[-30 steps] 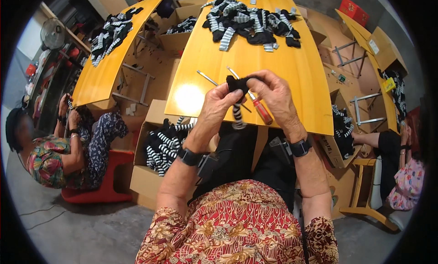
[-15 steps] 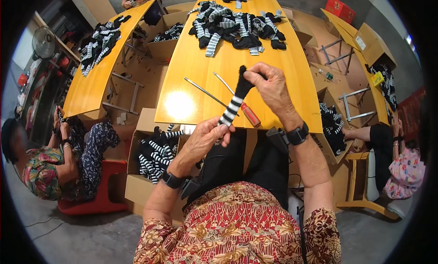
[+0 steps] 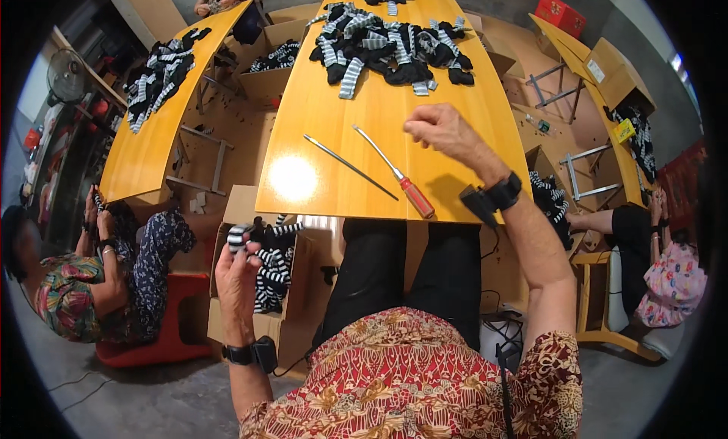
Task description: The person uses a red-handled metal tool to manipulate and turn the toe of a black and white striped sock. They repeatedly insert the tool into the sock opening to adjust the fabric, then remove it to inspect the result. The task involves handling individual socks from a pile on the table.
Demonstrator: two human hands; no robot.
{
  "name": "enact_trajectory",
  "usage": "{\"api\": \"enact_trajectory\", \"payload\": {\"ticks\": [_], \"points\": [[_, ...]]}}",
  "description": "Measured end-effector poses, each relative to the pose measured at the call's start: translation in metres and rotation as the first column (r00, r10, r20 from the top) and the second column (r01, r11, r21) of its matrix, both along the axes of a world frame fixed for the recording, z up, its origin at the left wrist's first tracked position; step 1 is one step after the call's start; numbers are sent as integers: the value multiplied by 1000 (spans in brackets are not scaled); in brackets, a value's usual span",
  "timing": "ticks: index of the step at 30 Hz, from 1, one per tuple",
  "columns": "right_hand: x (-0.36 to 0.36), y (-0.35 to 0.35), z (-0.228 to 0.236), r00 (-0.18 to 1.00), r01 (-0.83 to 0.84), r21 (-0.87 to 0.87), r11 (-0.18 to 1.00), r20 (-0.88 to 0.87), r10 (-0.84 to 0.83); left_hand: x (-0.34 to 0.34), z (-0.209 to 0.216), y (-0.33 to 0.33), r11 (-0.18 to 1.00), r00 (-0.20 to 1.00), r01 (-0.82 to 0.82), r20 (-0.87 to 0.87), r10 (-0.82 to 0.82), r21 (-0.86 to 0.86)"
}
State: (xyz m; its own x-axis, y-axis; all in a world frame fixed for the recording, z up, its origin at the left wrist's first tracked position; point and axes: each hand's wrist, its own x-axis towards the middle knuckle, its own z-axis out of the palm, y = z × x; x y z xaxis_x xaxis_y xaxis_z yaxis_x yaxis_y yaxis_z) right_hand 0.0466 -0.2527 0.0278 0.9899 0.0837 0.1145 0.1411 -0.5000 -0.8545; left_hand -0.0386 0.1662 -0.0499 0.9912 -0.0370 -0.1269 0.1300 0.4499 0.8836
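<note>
My left hand is over the cardboard box left of my knees, its fingers closed on a bunched black-and-white striped sock. Several more striped socks fill that box below it. Above the right half of the table, my right hand has its fingers curled in, and nothing shows in it. Nearest below that hand lies a screwdriver with a red handle. A thin metal rod rests to its left on the yellow table.
A heap of black and striped socks covers the table's far part. Another box of socks stands by the table's right edge. Seated people work at side tables left and right, with a person on a wooden chair at right.
My left hand has gone left from the table edge to over the box, carrying the sock. My right hand has let go of the sock's black end and stays above the table.
</note>
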Motion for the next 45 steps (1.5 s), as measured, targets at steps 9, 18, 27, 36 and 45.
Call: {"api": "enact_trajectory", "payload": {"ticks": [9, 18, 27, 36, 45], "points": [[45, -122, 42, 963, 270, -435, 859, 107, -249, -1, -151, 64, 947, 841, -242, -442, 313, 210], [145, -118, -40, 907, 366, -544, 755, 391, -158, 10, -190, 78, 636, 907, -139, -160, 389, 759], [189, -68, -98, 919, 351, -796, 493, 395, -18, 6, -157, 60, 745, 924, -206, -125, 362, 635], [161, -65, -81, 847, 402, -581, 708, 530, -47, 22, -102, 20, 743, 950, -251, 11, 311, 621], [108, -54, 28, 896, 155, 279, 948, 364, -254, 26, -36, -26, 790, 958, -288, 171, 232, 541]]}}
